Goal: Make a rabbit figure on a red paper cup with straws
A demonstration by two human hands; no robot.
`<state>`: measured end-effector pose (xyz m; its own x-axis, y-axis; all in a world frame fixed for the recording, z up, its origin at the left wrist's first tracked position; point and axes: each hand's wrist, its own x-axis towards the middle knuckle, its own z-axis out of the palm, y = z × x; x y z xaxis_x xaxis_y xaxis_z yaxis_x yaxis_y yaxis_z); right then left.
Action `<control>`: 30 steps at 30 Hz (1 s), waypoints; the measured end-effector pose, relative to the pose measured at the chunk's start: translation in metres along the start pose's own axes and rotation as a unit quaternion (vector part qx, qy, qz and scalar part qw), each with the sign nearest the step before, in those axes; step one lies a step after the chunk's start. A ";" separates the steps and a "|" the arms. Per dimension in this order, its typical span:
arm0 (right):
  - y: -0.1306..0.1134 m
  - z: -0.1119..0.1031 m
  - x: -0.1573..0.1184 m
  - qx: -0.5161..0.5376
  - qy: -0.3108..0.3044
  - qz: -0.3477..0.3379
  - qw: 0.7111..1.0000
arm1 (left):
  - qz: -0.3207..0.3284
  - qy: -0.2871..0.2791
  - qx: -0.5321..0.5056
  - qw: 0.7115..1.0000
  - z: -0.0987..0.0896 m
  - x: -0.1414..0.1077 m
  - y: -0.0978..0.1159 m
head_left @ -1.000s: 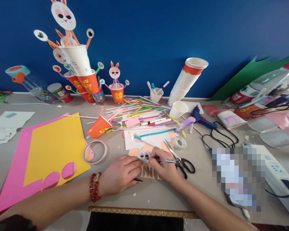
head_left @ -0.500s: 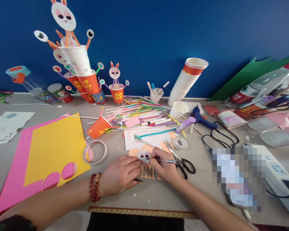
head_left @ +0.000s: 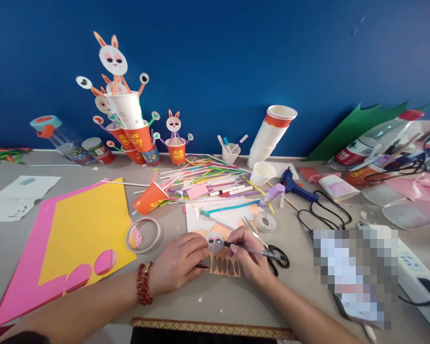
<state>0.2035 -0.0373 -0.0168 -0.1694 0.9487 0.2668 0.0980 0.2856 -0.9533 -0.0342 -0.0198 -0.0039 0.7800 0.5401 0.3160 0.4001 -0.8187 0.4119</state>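
Observation:
At the front middle of the table, my right hand (head_left: 249, 258) is closed around a grey pen (head_left: 258, 251), its tip over a small white paper face (head_left: 215, 241) with dark eyes. My left hand (head_left: 179, 260) presses its fingertips on the face's left edge and has a dark, thin pen cap (head_left: 202, 266) between its lower fingers. Under the face lies an orange paper (head_left: 218, 273) with several oval holes. Black-handled scissors (head_left: 279, 257) lie partly behind my right hand.
Pink and yellow sheets (head_left: 89, 224) and a tape ring (head_left: 143, 235) lie left. Behind are coloured sticks (head_left: 208, 174), rabbit cups (head_left: 177, 150) and stacked cups (head_left: 268, 138). A glue gun (head_left: 297, 186), phone (head_left: 354, 277) and power strip (head_left: 412, 263) are right.
The view has tilted upward a little. My right hand has turned and lifted slightly, so the pen tip and more of the paper face show. My left hand keeps its place on the paper.

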 end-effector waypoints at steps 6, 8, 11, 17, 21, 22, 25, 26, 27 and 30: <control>-0.011 0.003 -0.010 -0.038 -0.103 -0.068 0.992 | -0.029 0.004 -0.007 1.000 0.003 0.005 0.000; -0.014 0.006 -0.009 -0.067 -0.100 -0.069 0.990 | -0.028 0.002 -0.005 1.000 0.004 0.005 0.000; -0.015 0.010 -0.007 -0.084 -0.098 -0.071 0.989 | -0.023 0.005 -0.004 1.000 0.006 0.005 0.000; -0.020 0.013 -0.004 -0.088 -0.147 -0.082 0.982 | 0.005 0.010 -0.006 1.000 0.007 0.007 0.006; -0.028 0.009 -0.003 -0.014 -0.197 -0.083 0.977 | 0.041 0.023 0.004 0.999 0.009 0.006 0.010; -0.028 0.009 -0.004 0.015 -0.201 -0.071 0.977 | 0.043 0.020 0.011 0.999 0.009 0.006 0.011; -0.022 0.013 -0.011 0.112 -0.170 0.010 0.979 | 0.022 -0.015 0.025 0.999 0.006 0.010 0.018; -0.019 0.015 -0.014 0.150 -0.150 0.040 0.976 | 0.011 -0.033 0.026 0.999 0.005 0.013 0.022; -0.016 0.017 -0.017 0.180 -0.125 0.059 0.974 | 0.000 -0.052 0.027 0.998 0.004 0.017 0.026; -0.010 0.019 -0.022 0.247 -0.053 0.078 0.964 | -0.039 -0.097 0.038 0.994 0.000 0.031 0.040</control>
<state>0.1875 -0.0635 -0.0160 -0.2925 0.9484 0.1228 -0.3440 0.0155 -0.9388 0.0065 -0.0360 0.0222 0.8209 0.5600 0.1118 0.4916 -0.7927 0.3604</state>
